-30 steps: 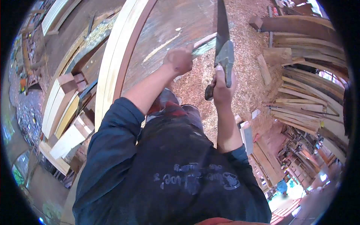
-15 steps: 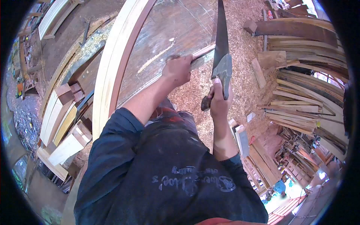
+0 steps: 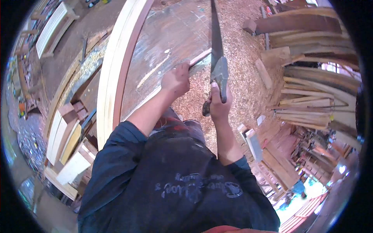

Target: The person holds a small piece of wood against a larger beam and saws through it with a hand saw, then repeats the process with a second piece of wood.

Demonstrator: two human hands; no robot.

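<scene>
My right hand is wrapped round the handle of a handsaw. The long dark blade points away from me, its lower part beside the end of a narrow wooden strip. That strip sticks out past the edge of a worn wooden tabletop. My left hand grips the strip close to the table edge, fingers closed over it. Part of the strip is hidden under the hand.
A long curved pale beam runs along the table's left side. Cut blocks are stacked further left. Sawdust covers the floor, and curved boards are piled at the right.
The saw and both hands appear slightly further left in view, along with the surroundings. Both grips stay the same.
</scene>
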